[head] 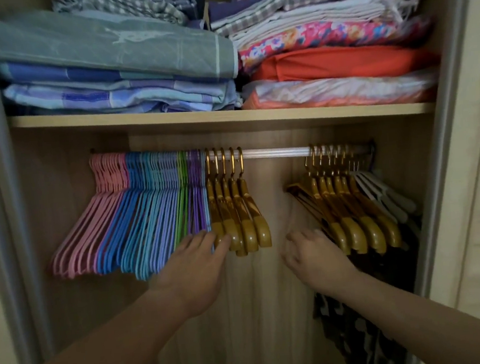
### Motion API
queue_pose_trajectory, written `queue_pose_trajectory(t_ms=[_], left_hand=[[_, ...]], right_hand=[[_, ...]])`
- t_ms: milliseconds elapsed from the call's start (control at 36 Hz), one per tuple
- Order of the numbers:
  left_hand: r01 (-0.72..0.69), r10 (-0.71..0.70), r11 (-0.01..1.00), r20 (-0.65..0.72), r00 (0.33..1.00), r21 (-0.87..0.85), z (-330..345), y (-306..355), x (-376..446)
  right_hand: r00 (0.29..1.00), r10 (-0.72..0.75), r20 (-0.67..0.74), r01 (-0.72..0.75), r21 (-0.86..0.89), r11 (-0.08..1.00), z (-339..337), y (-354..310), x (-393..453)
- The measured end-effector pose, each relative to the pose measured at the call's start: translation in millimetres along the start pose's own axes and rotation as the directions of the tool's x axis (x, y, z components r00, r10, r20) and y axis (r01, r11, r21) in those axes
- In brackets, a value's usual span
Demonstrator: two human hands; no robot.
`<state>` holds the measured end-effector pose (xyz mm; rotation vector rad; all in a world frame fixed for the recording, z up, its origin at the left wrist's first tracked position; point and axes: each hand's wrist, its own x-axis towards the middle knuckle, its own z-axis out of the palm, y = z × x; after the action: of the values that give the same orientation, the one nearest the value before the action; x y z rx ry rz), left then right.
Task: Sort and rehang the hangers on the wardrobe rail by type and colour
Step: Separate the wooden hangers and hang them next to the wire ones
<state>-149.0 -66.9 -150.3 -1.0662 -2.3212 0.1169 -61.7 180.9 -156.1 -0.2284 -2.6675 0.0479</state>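
Wardrobe rail (273,152) (right fingers (296,239) blurred)

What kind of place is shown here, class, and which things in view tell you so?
Most likely a home wardrobe: a hanging rail carrying coloured hangers and gold hangers, with folded bedding stacked on the shelf above.

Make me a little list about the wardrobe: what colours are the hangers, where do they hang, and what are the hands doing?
rail: white rail under a wooden shelf
left bunch, left to right: pink hangers, blue hangers, green hangers, purple hangers
middle: five gold hangers beside the purple ones
gap: bare rail between the two gold groups
right bunch: more gold hangers, then white hangers
left hand: fingers straight, touching the bottom ends of the five gold hangers
right hand: reaching to the right gold group, grip unclear
shelf above: folded bedding
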Motion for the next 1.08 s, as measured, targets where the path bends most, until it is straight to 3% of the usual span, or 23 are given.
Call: queue_pose_trajectory(t_ms=[83, 167, 250, 472, 583, 639, 694, 750, 861, 1083], left_hand=[[0.007, -0.006, 0.999, -0.022, 1.000, 0.037, 4.5, -1.2, 1.5], [0.019, -0.017, 0.999, -0.071, 0.997, 0.028, -0.4, 2.8, 5.5], [0.021, -0.020, 1.000, -0.067, 0.998, 0.016, -3.8, 12.0, 7.6], [0.010, -0.007, 0.999, -0.068, 0.998, 0.051, 1.1, 16.3, 6.7], [0.027, -0.025, 0.999, -0.071, 0.997, 0.026, -0.6, 11.7, 9.2], [0.041, -0.040, 0.999, -0.074, 0.996, 0.010, -0.9, 9.7, 10.6], [0.042, -0.041, 0.999, -0.073, 0.996, 0.002, 0.0, 9.6, 11.0], [0.038, -0.037, 0.999, -0.072, 0.997, 0.002, 1.4, 10.5, 10.4], [0.054, -0.054, 0.999, -0.054, 0.997, -0.004, 0.2, 15.6, 10.0], [0.070, -0.071, 0.997, -0.031, 0.997, -0.037, 1.6, 32.6, 42.2]], right_hand=[[0.995, -0.096, 0.025, 0.096, -0.487, 0.868, -4.7, 23.9, -18.6], [0.995, -0.054, 0.083, 0.097, -0.694, 0.713, -15.3, 43.3, -20.9], [0.996, -0.010, 0.090, 0.075, -0.759, 0.647, -19.2, 61.5, -16.4], [0.996, -0.008, 0.087, 0.071, -0.748, 0.660, -21.7, 69.3, -10.8], [1.000, 0.029, -0.011, -0.031, -0.550, 0.835, -28.7, 58.4, -12.6], [0.992, 0.063, -0.105, -0.091, -0.293, 0.952, -31.7, 52.7, -10.9], [0.976, 0.126, -0.180, -0.123, 0.029, 0.992, -37.4, 44.9, -8.0], [0.958, 0.197, -0.206, -0.150, 0.223, 0.963, -44.4, 38.4, -3.1], [0.945, 0.284, -0.164, -0.194, 0.416, 0.888, -54.3, 28.0, 8.0], [0.915, 0.396, -0.080, -0.272, 0.604, 0.749, -55.6, 10.6, 24.8]])
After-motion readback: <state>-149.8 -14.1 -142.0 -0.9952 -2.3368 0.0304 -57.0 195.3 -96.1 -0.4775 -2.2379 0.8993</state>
